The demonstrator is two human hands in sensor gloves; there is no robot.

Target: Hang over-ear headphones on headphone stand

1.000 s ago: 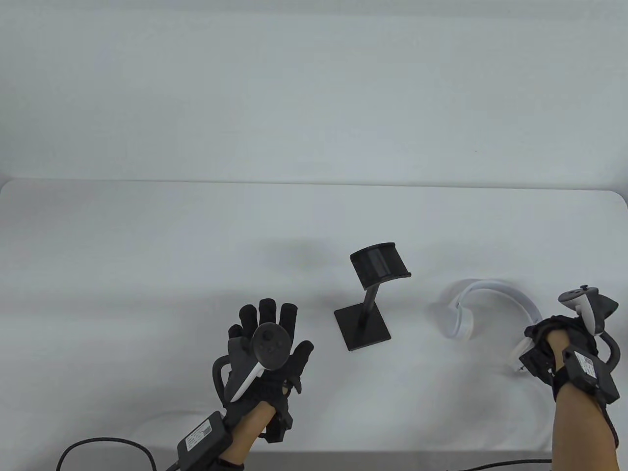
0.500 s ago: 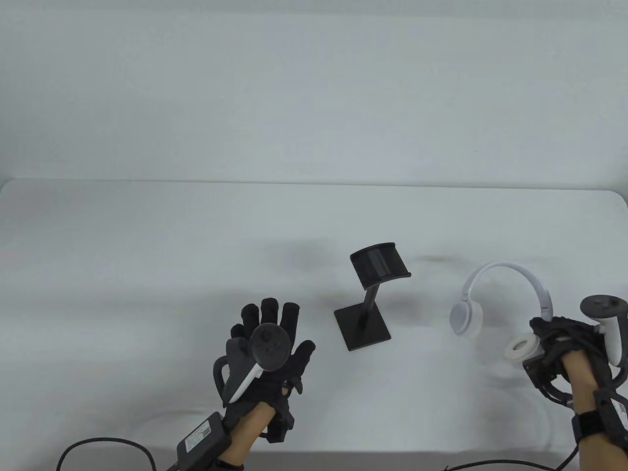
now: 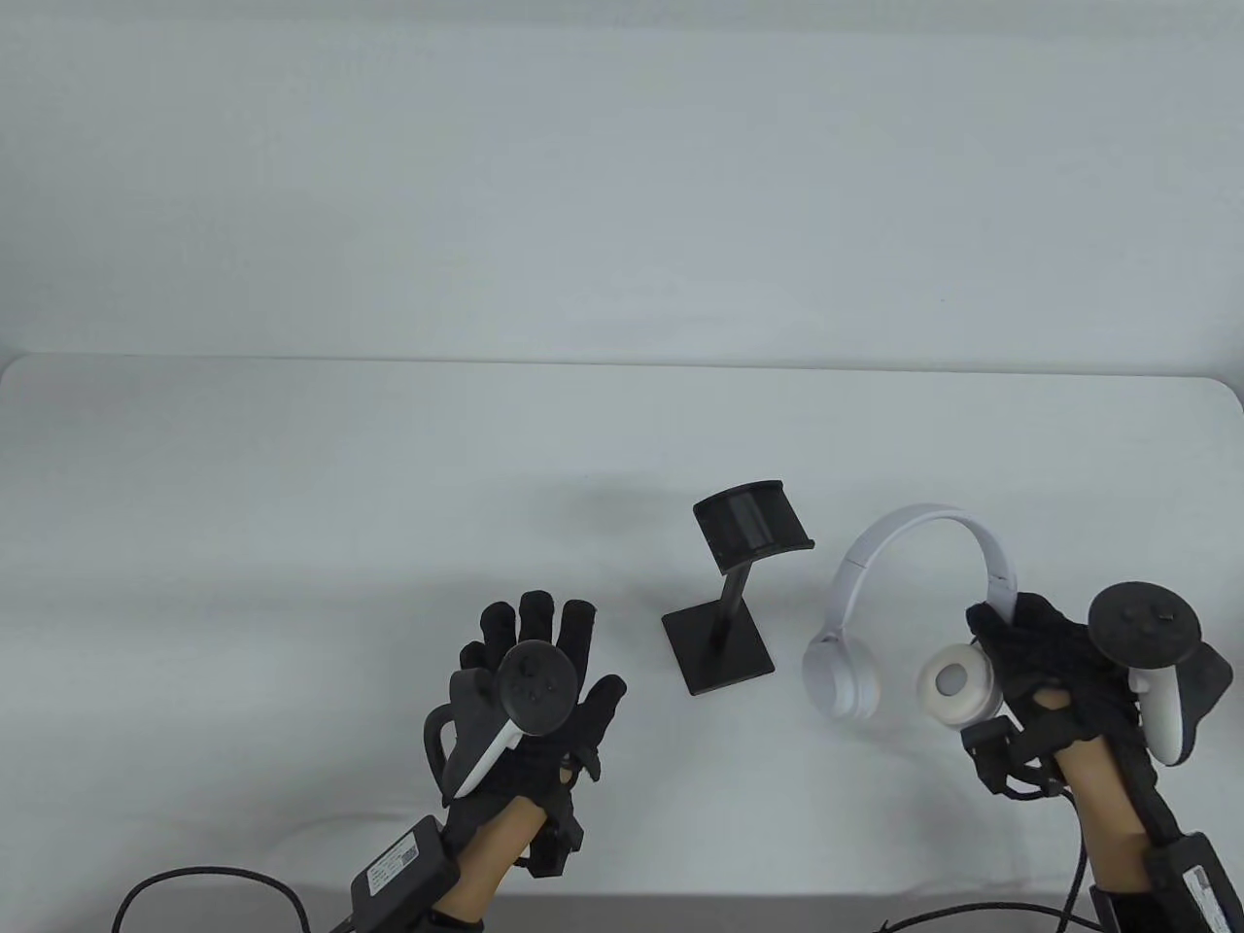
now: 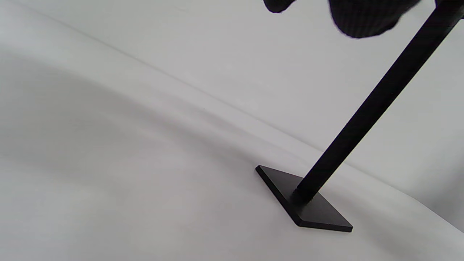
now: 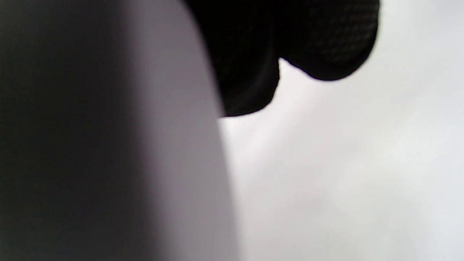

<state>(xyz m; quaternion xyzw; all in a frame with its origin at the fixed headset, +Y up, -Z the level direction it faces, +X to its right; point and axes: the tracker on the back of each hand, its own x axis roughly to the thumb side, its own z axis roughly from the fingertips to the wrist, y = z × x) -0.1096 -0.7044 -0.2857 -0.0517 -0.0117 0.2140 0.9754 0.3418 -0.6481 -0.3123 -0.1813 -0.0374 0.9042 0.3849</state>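
The right hand (image 3: 1045, 661) grips the white headphones (image 3: 909, 603) by the band above one earcup, near the tabletop's (image 3: 292, 466) front right — beside the black stand (image 3: 739, 583). The left hand (image 3: 530, 680) hovers spread, front centre. The right wrist view is blurred.

Wide white table with rounded far corners (image 3: 292, 466) spans the frame from 9 to 3 o'clock. Plain pale grey wall (image 3: 622, 175) rises behind, toward 12 o'clock. Lighting soft and even.
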